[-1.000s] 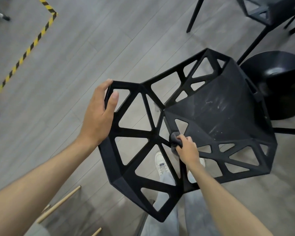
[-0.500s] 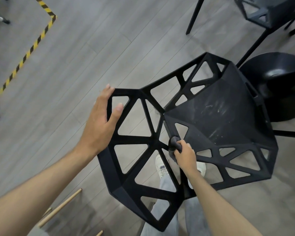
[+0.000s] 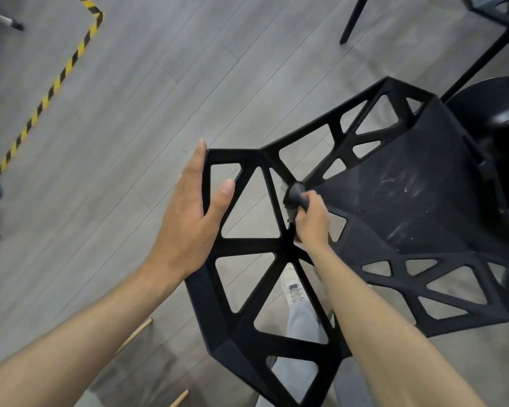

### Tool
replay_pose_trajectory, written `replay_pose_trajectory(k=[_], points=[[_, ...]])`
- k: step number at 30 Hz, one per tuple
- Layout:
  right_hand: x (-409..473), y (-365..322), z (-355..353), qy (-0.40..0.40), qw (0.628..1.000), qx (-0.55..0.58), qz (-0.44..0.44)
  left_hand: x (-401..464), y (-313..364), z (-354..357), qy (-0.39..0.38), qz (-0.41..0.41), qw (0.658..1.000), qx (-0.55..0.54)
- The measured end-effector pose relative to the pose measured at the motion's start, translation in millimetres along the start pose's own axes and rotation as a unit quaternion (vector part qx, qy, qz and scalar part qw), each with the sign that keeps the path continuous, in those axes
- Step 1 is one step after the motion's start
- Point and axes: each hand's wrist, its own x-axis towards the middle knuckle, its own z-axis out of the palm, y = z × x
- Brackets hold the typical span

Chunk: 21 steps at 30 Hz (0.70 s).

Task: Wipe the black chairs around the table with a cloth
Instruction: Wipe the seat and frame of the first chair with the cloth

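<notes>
A black chair (image 3: 417, 201) with a lattice of triangular openings fills the middle and right of the head view. Its seat carries pale scuff marks. My left hand (image 3: 188, 218) grips the top left corner of the chair's backrest, thumb hooked through an opening. My right hand (image 3: 310, 215) is closed around a bunched dark grey cloth (image 3: 296, 195) and presses it against a backrest strut where the backrest meets the seat. Most of the cloth is hidden inside my fist.
A second black chair (image 3: 500, 13) stands at the top right, its legs reaching down toward a round black base (image 3: 497, 118). Yellow-and-black floor tape (image 3: 56, 83) runs at the upper left. Wooden sticks (image 3: 133, 336) lie near my feet. My white shoe (image 3: 291, 283) shows through the lattice.
My right hand has slid the cloth up the strut toward the top of the backrest. My left hand stays on the same corner, fingers stretched out straighter. The view moved closer.
</notes>
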Motion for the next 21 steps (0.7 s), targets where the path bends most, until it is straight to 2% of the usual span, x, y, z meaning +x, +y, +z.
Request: replay_pose_trajectory(k=[5, 9, 12, 15, 21], points=[[12.0, -0.6, 7.6, 0.025, 1.0, -0.01, 0.014, 0.1, -1.5, -0.2, -0.003, 0.0, 1.0, 0.001], [-32.4, 7.5, -19.1, -0.048, 0.998, 0.032, 0.011, -1.5, 3.1, -2.0, -0.015, -0.006, 1.0, -0.009], [-61.0, 9.9, -35.3, -0.072, 0.997, 0.037, -0.008, -1.1, 6.1, -2.9, -0.016, -0.005, 1.0, -0.009], [-60.8, 8.4, -31.2, -0.047, 0.998, 0.041, 0.001, -1.0, 7.5, -2.8, -0.018, -0.005, 1.0, -0.005], [-2.3, -6.2, -1.8, 0.063, 0.997, 0.02, 0.033, -1.6, 4.9, -1.4, -0.015, -0.004, 1.0, -0.001]])
